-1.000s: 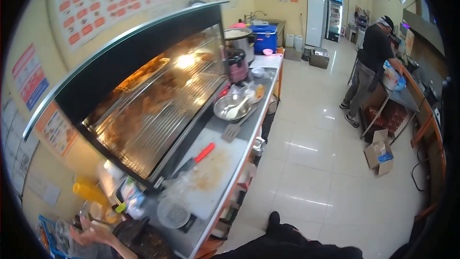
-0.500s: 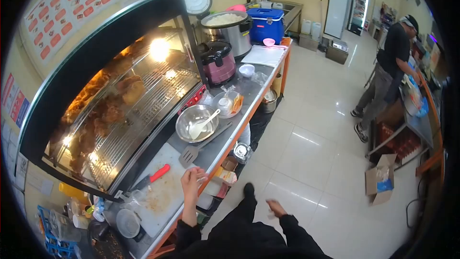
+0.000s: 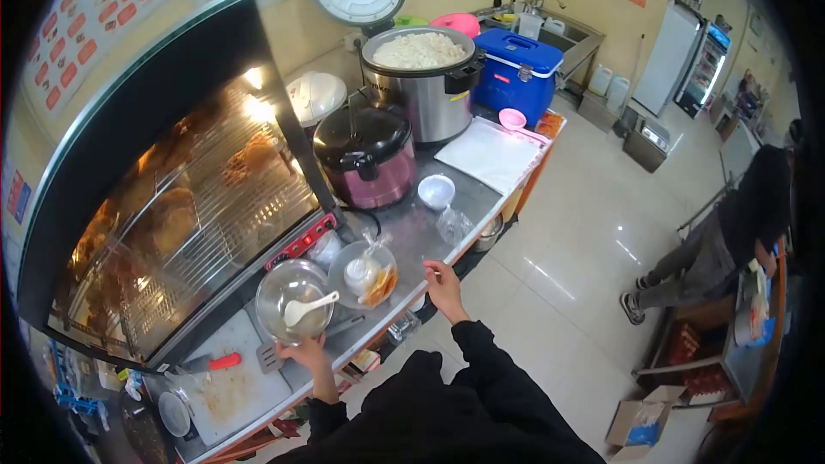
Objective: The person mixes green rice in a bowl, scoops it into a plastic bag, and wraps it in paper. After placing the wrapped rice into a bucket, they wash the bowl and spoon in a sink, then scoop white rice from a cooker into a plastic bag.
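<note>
My left hand (image 3: pixel 302 351) is at the near rim of a shiny metal bowl (image 3: pixel 273 316), its fingers bent against the edge. A white rice paddle (image 3: pixel 311 306) lies inside the bowl. Beneath that hand is a slotted turner (image 3: pixel 270 358), partly covered. My right hand (image 3: pixel 444 288) hovers by the counter's front edge with loosely bent fingers, and I see nothing held in it. Between the hands, touching the bowl, stands a plastic dish (image 3: pixel 345 259) with a tied clear bag of food (image 3: pixel 378 289). A small white bowl (image 3: pixel 436 192) is farther back.
A lit glass warmer (image 3: pixel 198 206) with fried chicken borders the counter. Behind are a pink rice cooker (image 3: pixel 378 185), a large pot of rice (image 3: pixel 421 51) and a blue cooler (image 3: pixel 516 77). A red-handled knife (image 3: pixel 225 362) lies on the cutting board (image 3: pixel 236 399). A person (image 3: pixel 730 223) stands far right.
My left hand has moved from above the cutting board to the metal bowl's rim. My right hand has risen from beside my body to the counter edge. The view has shifted along the counter.
</note>
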The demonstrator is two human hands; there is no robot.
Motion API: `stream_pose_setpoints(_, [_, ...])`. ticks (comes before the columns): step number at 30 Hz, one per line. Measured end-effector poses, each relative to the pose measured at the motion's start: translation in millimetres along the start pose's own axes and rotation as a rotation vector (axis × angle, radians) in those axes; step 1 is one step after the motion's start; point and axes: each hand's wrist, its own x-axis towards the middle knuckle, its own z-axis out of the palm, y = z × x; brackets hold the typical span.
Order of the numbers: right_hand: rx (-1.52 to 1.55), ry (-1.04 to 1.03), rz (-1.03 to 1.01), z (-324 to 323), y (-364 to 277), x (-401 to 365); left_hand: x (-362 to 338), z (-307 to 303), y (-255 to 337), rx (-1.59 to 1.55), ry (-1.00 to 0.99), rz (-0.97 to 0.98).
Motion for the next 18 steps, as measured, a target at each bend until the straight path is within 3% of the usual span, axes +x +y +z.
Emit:
stream_pose_setpoints(3, [0.022,0.029,-0.077,-19.1,-16.3,41.4,-10.1,14.0,5.1,0.052,0.123,0.004])
stream_pose_setpoints(5, [0.058,0.029,-0.116,-33.9,-27.8,75.2,-2.9,4.1,4.0,0.117,0.102,0.054])
stream_pose_setpoints(9, [0.057,-0.062,-0.180,-85.5,-47.6,143.3,-6.2,8.6,-5.4,0.122,0.359,0.343])
stream_pose_setpoints(10, [0.013,-0.090,-0.209,-98.8,-38.9,162.4,-18.1,14.6,0.5,0.191,0.419,0.409])
stream_pose_setpoints(12, [-0.078,-0.142,-0.257,-125.9,-14.8,195.2,-66.2,58.0,37.1,0.268,0.476,0.364])
stream_pose_setpoints(15, [-0.080,-0.243,-0.268,-139.0,42.2,237.4,-133.5,128.2,68.6,0.268,0.418,0.491])
stream_pose_setpoints(18, [-0.055,-0.325,-0.213,-114.5,80.2,277.6,-158.6,137.2,59.4,0.420,0.177,0.539])
